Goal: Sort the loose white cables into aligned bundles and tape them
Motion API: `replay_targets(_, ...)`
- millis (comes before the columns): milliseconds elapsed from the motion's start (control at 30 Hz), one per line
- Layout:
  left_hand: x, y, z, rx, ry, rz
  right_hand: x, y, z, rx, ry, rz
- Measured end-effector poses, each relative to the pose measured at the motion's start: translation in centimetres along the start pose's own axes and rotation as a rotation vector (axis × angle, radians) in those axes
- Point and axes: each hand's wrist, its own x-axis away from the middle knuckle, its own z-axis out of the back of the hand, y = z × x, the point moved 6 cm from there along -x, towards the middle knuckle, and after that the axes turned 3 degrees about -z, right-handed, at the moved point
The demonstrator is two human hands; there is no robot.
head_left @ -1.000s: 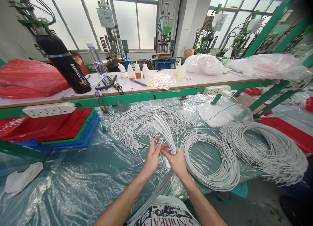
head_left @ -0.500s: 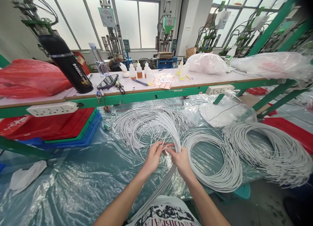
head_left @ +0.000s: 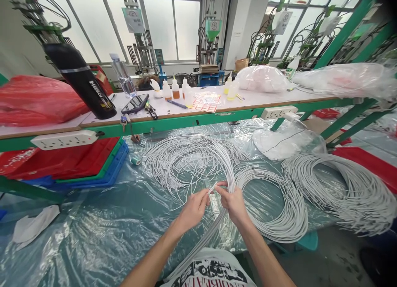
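My right hand is closed round a thick bundle of light grey cables, which arches up in front of me and trails down to my lap. Between its thumb and forefinger, a small pale cable end meets the fingertips of my left hand. That left hand is closed in a pinch on the same end; its exact shape is too small to make out. Just beyond my hands lies a loose, tangled coil of grey cable. A neater cable coil rests to the right of my right hand.
Another big cable coil lies at far right. Across the back runs a shelf with a green edge, bearing a black bottle, a phone and small dropper bottles. Stacked red trays stand at left; clear film covers the table.
My left hand has lowered slightly and now pinches the cable end with fingertips pointing right. The upper part of the bundle in my right hand has swung a little to the right.
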Motion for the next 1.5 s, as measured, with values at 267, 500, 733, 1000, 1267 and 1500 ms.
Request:
replay_targets(267,0.5,-0.5,-0.5,0.017,-0.062,0.047,0.0,0.1,0.3,-0.041,-0.001,-0.042)
replay_targets(500,0.8,-0.9,-0.3,-0.005,-0.083,0.087,-0.1,0.2,0.3,-0.052,-0.017,-0.042)
replay_targets(733,1.1,-1.7,-0.4,0.143,-0.091,0.128,-0.2,0.5,0.4,-0.06,-0.038,-0.054)
replay_targets(1000,1.1,-2.4,0.2,0.364,-0.119,0.186,0.2,0.1,0.0,-0.035,-0.085,-0.076)
replay_targets(1267,1.5,-1.3,0.6,0.091,-0.19,0.112,0.1,0.2,-0.4,-0.043,-0.11,-0.082)
replay_targets(1500,0.2,-1.5,0.7,0.519,0.254,0.162,0.7,0.3,-1.5,-0.091,-0.116,-0.072)
